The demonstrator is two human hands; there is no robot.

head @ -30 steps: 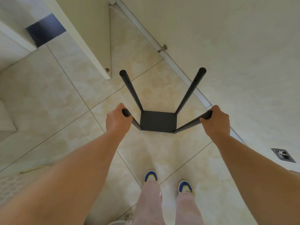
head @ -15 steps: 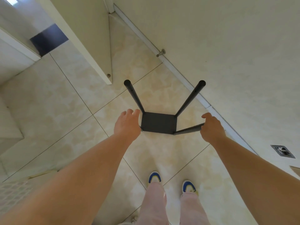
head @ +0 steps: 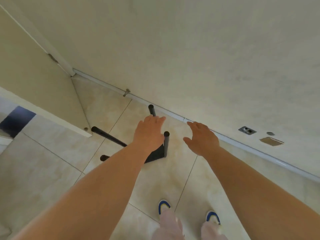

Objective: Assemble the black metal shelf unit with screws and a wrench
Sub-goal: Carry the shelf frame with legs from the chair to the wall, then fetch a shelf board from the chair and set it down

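Shelf unit [head: 156, 155] of black metal stands upside down on the tiled floor [head: 52, 170], close to the skirting board [head: 242, 146] where floor meets wall. Its flat square panel rests on the tiles, and four round tubular legs point upward and splay in this wide view. One leg rises near the skirting, one stands just right of the left forearm, and two lean out toward the left edge of the floor.

Left hand [head: 149, 134] reaches over the unit with fingers straight and relaxed, grasping nothing; whether it touches the far leg cannot be told. Right hand [head: 201, 137] hovers beside the unit, palm down, fingers spread and loose, holding nothing.

Judging from this, the step in hand is taking hold of the frame to reposition it. It would go best with one hand on each of two legs, gripped low near the panel, so the screwed joints are not levered. No wrench or screws are visible.

Legs look smooth, matte and rounded at the tips. Tiles are glossy cream marble pattern, likely slippery under metal.
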